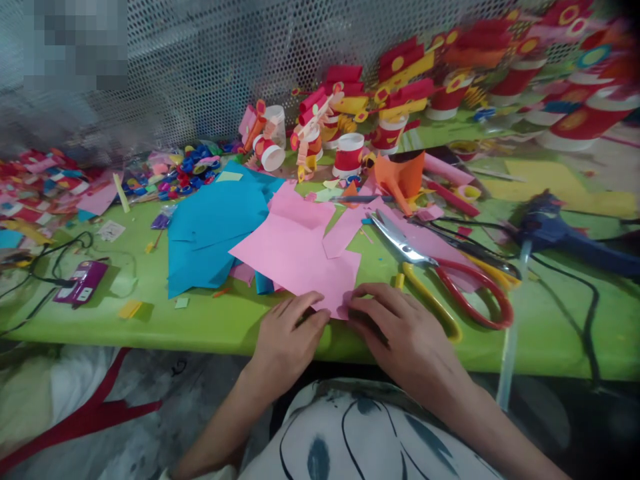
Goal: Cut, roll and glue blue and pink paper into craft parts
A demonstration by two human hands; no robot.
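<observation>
My left hand (290, 333) and right hand (403, 328), both loosely curled, pinch the pink paper (310, 250) at its six-o'clock edge, scissors (409, 253) lying at three o'clock.

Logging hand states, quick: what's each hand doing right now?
Left hand: closed, holding the pink paper at its near edge.
Right hand: closed, holding the same paper.

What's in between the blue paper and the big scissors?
Pink paper, with some green table showing, lies between the blue paper and scissors in the head view.
</observation>
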